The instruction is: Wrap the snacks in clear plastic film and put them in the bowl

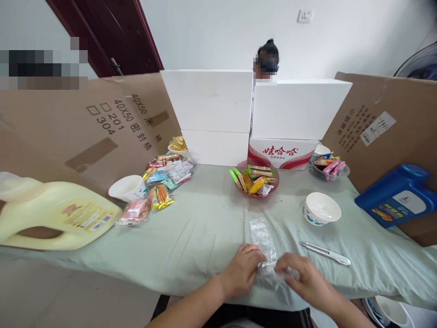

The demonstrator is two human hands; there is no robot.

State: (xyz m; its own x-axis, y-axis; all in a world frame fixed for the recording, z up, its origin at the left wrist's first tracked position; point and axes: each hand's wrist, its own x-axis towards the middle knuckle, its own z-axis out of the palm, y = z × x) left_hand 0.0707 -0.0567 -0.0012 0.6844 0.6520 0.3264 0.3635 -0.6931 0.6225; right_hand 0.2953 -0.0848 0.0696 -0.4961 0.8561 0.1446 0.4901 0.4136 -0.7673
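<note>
A clear, crinkled plastic bag [262, 236] lies lengthwise on the table in front of me, its near end by the front edge. My left hand [241, 269] is closed on the left side of that plastic, fingers bent over it. On the other side, my right hand [303, 279] pinches a bunched part of the same plastic between thumb and fingers. To the right of my hands rests a white utility knife [326, 253]. Beyond it stands a white bowl with a blue pattern [321, 208]. Farther back, a reddish glass bowl [256, 193] holds several wrapped snacks.
Packaged snacks [160, 197], a white bowl [127, 187] and a yellow jug [85, 218] are at left. A blue bottle [398, 196] and a clear snack tub [329, 173] are at right. White boxes [215, 116] and cardboard panels [136, 123] wall the table; a person is behind.
</note>
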